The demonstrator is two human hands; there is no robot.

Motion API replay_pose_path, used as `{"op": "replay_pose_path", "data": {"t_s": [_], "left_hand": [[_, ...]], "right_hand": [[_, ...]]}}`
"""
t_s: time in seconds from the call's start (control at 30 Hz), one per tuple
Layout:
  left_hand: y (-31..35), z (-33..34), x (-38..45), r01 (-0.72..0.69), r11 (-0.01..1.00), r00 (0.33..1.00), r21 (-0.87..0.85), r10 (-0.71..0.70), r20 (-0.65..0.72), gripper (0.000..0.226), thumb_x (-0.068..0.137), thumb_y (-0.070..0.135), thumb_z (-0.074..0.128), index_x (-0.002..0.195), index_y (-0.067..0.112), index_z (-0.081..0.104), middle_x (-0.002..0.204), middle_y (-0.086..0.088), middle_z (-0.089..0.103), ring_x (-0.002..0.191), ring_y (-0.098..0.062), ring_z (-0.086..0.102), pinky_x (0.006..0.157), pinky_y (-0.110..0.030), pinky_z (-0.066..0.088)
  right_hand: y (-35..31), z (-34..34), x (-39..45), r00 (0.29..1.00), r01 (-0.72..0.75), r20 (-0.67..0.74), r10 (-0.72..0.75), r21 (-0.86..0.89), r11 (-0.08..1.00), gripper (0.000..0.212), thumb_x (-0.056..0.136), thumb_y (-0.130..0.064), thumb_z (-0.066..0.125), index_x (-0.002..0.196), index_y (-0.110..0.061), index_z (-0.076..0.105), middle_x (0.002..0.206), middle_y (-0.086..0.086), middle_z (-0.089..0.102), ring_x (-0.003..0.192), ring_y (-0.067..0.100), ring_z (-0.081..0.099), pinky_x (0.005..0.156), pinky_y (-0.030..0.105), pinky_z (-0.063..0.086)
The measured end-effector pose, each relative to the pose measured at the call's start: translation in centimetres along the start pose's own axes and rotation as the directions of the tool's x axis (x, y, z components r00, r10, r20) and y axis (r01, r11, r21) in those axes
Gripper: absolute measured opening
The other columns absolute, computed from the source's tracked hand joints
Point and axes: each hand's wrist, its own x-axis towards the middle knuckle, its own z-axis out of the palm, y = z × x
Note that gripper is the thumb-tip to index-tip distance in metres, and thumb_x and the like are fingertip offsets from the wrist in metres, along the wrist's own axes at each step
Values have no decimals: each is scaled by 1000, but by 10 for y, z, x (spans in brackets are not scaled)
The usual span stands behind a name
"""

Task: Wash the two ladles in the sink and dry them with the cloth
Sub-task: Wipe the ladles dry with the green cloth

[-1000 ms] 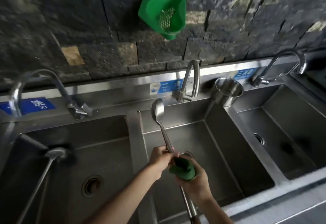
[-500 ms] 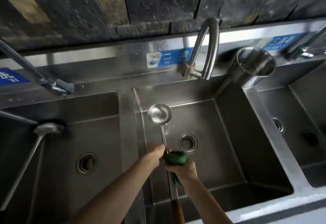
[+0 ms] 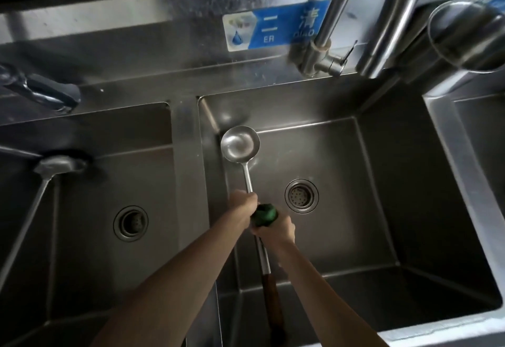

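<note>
A steel ladle (image 3: 240, 143) with a brown wooden handle end hangs over the middle sink basin (image 3: 341, 242), bowl facing up near the back left corner. My left hand (image 3: 243, 204) grips its metal shaft. Just below it my right hand (image 3: 276, 229) holds a green cloth (image 3: 264, 214) wrapped round the shaft. A second ladle (image 3: 58, 164) lies in the left sink basin (image 3: 90, 264), bowl at the back, long handle slanting to the lower left.
A curved steel tap (image 3: 338, 18) rises behind the middle basin, beside a blue label (image 3: 276, 29). A steel cup (image 3: 464, 34) stands on the ledge at the upper right. Another tap handle (image 3: 41, 92) sits behind the left basin. A third basin edge (image 3: 464, 133) shows at right.
The view has tipped down and closer to the basins. The ladle has lowered into the middle basin with its bowl now facing up; both hands keep their hold on shaft and cloth.
</note>
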Motion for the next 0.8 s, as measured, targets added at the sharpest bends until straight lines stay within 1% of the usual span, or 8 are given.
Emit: {"op": "replay_pose_path", "data": {"t_s": [0.07,0.17,0.3,0.43,0.5,0.6,0.73,0.8], "left_hand": [[-5,4,7,-3,1000,1000,31,4,-23,14,81,6,63,83,-2,75,71,-12,73,71,-26,74,68,-39,62],[-11,7,14,-1,998,1000,66,3,-25,20,78,10,61,88,-2,74,83,-16,75,77,-29,74,71,-42,63],[-10,3,9,-35,995,999,90,38,-30,20,80,11,58,89,1,73,88,-13,75,80,-27,72,70,-34,59],[-5,1,4,-54,984,998,170,57,-16,21,82,11,59,96,-1,71,98,-15,72,86,-31,68,66,-27,46],[-2,-1,0,-58,971,998,230,63,-14,29,83,14,58,106,0,69,109,-18,70,100,-35,67,73,-30,50],[0,-4,-14,-89,935,996,344,89,14,40,87,20,52,123,2,58,128,-19,58,120,-36,57,98,-36,49],[8,-22,-45,-270,919,961,289,238,141,36,96,26,40,120,4,56,129,-20,59,118,-37,55,102,-42,45],[9,-34,-64,-285,945,942,163,244,232,34,97,23,38,108,3,62,120,-21,63,115,-37,57,99,-45,45]], "right_hand": [[3,3,6,1000,1,13,-1,-5,1000,58,64,-28,86,116,-39,64,98,-4,70,95,20,67,89,41,59],[7,6,13,1000,2,20,-1,-11,1000,54,66,-28,85,114,-39,64,96,-6,69,92,18,66,86,38,59],[10,12,19,1000,-1,30,1,9,1000,51,64,-29,86,108,-42,63,96,-6,69,91,18,67,86,39,59],[11,14,22,999,13,50,-14,7,1000,53,63,-29,84,109,-40,63,96,-7,69,92,18,67,87,42,60],[11,11,23,998,35,58,-36,11,999,53,64,-28,86,112,-37,64,96,-7,70,92,16,68,84,38,60],[10,1,19,995,70,65,-76,86,994,41,65,-26,90,97,-34,67,88,-9,73,87,13,70,73,27,56],[-1,-26,-4,988,100,94,-123,218,971,34,69,-24,92,93,-33,70,86,-4,76,86,15,74,78,33,61],[-15,-40,-21,981,133,97,-168,290,948,29,75,-18,89,94,-30,70,82,-5,77,82,12,73,72,27,59]]}}
